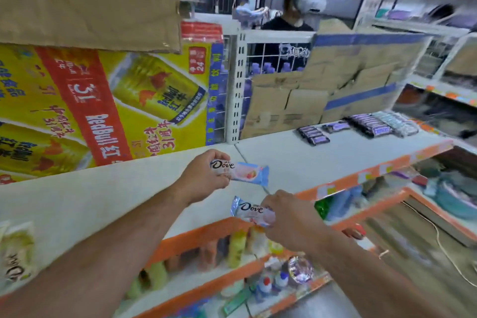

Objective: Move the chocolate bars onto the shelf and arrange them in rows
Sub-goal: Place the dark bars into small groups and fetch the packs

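The left hand [206, 178] grasps a pale pink-and-blue Dove bar [245, 175] by its near end, above the white top shelf [284, 160]. The right hand [289, 217] pinches a second Dove bar [250, 210] lower down and nearer, about level with the shelf's orange front strip [361, 175]. The main risk looks to be that second bar. It is held only by one end and is not yet over the shelf board, so a loose pinch could drop it among the bottles [237, 248] on the tier below. Both wrappers look slick, and setting two down at once could leave them crooked or overlapping rather than in line. The rows already laid, dark purple bars [371, 124] with paler ones beside them, lie well apart at the far right. A long reach there could nudge them askew, and starting a row here instead could leave it out of line with them. Each held wrapper reads "Dove" in dark script, and a yellowish pack [15, 253] at the near left edge also shows "Dove". The yellow carton [116, 100] at the far left reads "RedBull" on a red band, turned upside down, with "31", "24" and Chinese characters; the price tags on the strip are too blurred to read.
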A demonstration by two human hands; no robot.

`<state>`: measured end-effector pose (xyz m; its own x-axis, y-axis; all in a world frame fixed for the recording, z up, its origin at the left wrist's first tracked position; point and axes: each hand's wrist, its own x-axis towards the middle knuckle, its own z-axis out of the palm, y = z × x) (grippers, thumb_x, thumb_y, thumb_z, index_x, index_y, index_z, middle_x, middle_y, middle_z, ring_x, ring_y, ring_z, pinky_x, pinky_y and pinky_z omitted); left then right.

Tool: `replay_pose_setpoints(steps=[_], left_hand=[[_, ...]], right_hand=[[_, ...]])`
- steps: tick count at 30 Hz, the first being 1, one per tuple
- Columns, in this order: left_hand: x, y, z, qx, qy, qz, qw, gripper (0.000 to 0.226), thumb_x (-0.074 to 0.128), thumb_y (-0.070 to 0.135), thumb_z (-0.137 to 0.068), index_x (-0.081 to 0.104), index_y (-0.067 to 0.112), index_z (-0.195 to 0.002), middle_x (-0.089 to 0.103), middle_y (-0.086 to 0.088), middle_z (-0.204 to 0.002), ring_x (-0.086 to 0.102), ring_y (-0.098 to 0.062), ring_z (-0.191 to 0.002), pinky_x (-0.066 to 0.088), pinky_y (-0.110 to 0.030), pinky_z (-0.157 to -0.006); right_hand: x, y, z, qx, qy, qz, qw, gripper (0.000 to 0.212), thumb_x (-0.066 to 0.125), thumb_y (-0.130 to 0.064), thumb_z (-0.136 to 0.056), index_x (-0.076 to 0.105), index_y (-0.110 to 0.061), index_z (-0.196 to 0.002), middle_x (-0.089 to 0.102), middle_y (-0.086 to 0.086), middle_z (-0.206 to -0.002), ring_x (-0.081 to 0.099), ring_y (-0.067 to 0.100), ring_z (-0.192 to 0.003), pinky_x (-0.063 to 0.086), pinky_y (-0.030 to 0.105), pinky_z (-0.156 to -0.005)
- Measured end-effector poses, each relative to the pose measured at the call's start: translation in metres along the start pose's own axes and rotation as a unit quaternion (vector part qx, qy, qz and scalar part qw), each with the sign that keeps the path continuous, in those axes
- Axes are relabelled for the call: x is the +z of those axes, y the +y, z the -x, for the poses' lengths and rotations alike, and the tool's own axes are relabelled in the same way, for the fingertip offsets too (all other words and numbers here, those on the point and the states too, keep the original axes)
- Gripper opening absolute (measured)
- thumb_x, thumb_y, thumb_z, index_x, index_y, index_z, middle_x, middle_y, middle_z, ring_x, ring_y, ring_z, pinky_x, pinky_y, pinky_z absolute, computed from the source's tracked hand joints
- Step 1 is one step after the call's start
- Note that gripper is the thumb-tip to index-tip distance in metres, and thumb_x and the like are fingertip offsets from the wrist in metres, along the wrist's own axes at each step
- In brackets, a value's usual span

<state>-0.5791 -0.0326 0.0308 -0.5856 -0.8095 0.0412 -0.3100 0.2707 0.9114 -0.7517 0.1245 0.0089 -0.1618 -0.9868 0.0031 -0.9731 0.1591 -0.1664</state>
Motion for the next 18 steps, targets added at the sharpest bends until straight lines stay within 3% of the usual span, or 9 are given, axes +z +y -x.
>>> replay_pose_setpoints(steps=[3, 6, 9, 11, 14, 18], left_hand=[[0.057, 0.028, -0.009, 0.01, 0.017, -0.009, 1.0, 0.04, 0.077, 0.005, -0.071, 0.06, 0.03, -0.096, 0.069, 0.004, -0.09, 0.065, -0.008, -0.073, 0.056, -0.033, -0.069], [0.105, 0.053, -0.018, 0.028, 0.024, -0.003, 0.999, 0.039, 0.079, 0.006, -0.072, 0.061, 0.029, -0.098, 0.069, 0.006, -0.089, 0.064, -0.001, -0.067, 0.054, -0.025, -0.064], [0.143, 0.07, -0.029, 0.038, 0.024, -0.006, 0.999, 0.038, 0.08, 0.007, -0.072, 0.062, 0.026, -0.1, 0.069, 0.004, -0.09, 0.064, -0.003, -0.067, 0.051, -0.018, -0.061], [0.161, 0.078, -0.038, 0.038, 0.026, -0.014, 0.999, 0.038, 0.081, 0.008, -0.072, 0.062, 0.025, -0.1, 0.068, 0.005, -0.092, 0.064, -0.005, -0.069, 0.051, -0.018, -0.06], [0.181, 0.086, -0.056, 0.047, 0.022, -0.025, 0.998, 0.037, 0.082, 0.008, -0.071, 0.063, 0.024, -0.1, 0.066, 0.006, -0.092, 0.061, 0.002, -0.064, 0.048, -0.013, -0.057], [0.198, 0.087, -0.086, 0.054, 0.021, -0.035, 0.998, 0.037, 0.082, 0.007, -0.071, 0.065, 0.022, -0.099, 0.065, 0.005, -0.094, 0.061, 0.001, -0.067, 0.044, -0.009, -0.057]], right_hand=[[-0.015, 0.054, 0.03, 0.01, 0.006, -0.008, 1.0, 0.046, 0.062, -0.03, -0.073, 0.054, -0.031, -0.118, 0.05, -0.005, -0.103, 0.057, 0.02, -0.099, 0.046, 0.032, -0.07], [-0.031, 0.103, 0.053, 0.022, 0.022, -0.003, 0.999, 0.034, 0.061, -0.028, -0.073, 0.054, -0.027, -0.107, 0.046, -0.008, -0.096, 0.053, 0.018, -0.092, 0.037, 0.03, -0.058], [-0.04, 0.145, 0.067, 0.037, 0.008, -0.009, 0.999, 0.048, 0.06, -0.029, -0.073, 0.055, -0.03, -0.12, 0.052, -0.004, -0.109, 0.053, 0.02, -0.103, 0.048, 0.032, -0.07], [-0.044, 0.169, 0.071, 0.039, 0.014, -0.017, 0.999, 0.05, 0.059, -0.029, -0.072, 0.055, -0.032, -0.123, 0.053, -0.005, -0.112, 0.053, 0.018, -0.104, 0.044, 0.029, -0.067], [-0.052, 0.194, 0.072, 0.044, 0.024, -0.02, 0.999, 0.038, 0.058, -0.025, -0.072, 0.058, -0.026, -0.111, 0.052, -0.004, -0.103, 0.051, 0.019, -0.092, 0.036, 0.029, -0.06], [-0.053, 0.221, 0.064, 0.058, 0.017, -0.034, 0.998, 0.035, 0.058, -0.022, -0.073, 0.058, -0.025, -0.108, 0.052, -0.003, -0.101, 0.053, 0.021, -0.088, 0.046, 0.032, -0.063]])
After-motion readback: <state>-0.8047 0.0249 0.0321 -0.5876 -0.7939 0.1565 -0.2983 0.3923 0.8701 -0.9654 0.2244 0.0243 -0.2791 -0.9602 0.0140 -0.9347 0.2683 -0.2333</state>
